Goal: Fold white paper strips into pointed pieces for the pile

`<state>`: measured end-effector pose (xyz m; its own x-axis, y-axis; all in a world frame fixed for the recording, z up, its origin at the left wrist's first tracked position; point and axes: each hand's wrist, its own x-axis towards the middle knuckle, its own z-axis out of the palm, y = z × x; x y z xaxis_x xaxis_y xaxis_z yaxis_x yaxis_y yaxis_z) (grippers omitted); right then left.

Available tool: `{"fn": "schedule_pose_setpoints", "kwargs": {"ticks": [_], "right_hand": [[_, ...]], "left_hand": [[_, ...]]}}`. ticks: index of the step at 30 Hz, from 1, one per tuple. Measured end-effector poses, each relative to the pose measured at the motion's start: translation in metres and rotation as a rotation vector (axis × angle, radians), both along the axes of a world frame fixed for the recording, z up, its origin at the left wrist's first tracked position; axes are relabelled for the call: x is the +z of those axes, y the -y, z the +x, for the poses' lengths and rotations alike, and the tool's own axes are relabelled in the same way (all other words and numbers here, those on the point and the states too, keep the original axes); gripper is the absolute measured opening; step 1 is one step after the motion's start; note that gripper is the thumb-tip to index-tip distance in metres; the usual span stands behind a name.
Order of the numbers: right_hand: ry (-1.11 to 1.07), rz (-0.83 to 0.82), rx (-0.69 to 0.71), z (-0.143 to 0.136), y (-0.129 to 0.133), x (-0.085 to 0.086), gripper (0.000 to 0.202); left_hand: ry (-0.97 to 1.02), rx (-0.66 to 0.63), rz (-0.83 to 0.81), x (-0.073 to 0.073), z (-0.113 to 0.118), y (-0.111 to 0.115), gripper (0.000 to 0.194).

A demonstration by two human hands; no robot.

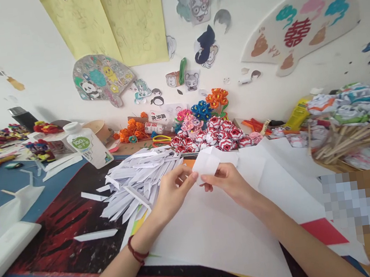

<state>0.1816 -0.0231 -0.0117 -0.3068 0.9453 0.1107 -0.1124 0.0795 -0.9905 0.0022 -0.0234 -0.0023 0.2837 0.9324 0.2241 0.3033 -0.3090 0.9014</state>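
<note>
A small piece of white paper (206, 164) is held up between my two hands, above large white sheets (213, 234). My left hand (176, 185) pinches its left edge between thumb and fingers. On the other side, my right hand (225, 179) grips the lower right part, thumb in front and fingers behind. A heap of folded white paper strips (132, 181) lies just left of my left hand. One loose strip (95, 235) rests apart on the dark red and black mat (64, 225).
Behind the hands stand red-and-white paper flowers (216, 137) and bright small bouquets (202, 111). A white bottle (87, 143) is at the back left. Wooden sticks with paper flowers (346, 136) lie at the right. A white object (10, 250) sits at the left edge.
</note>
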Motion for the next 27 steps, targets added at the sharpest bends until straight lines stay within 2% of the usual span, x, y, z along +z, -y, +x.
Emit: {"fn": "schedule_pose_setpoints", "kwargs": {"ticks": [9,21,27], "right_hand": [[0.011,0.005,0.007,-0.0009,0.0007,-0.0004,0.013],[-0.007,0.014,-0.029,-0.0001,-0.0006,-0.003,0.014],[-0.008,0.037,-0.051,0.0006,-0.0016,-0.0039,0.016]], "left_hand": [[0.056,0.015,0.001,0.0017,-0.0011,0.002,0.025],[0.025,0.009,-0.025,0.0053,0.0008,0.0008,0.027],[-0.036,-0.021,-0.015,0.0017,0.0021,0.0008,0.031]]}}
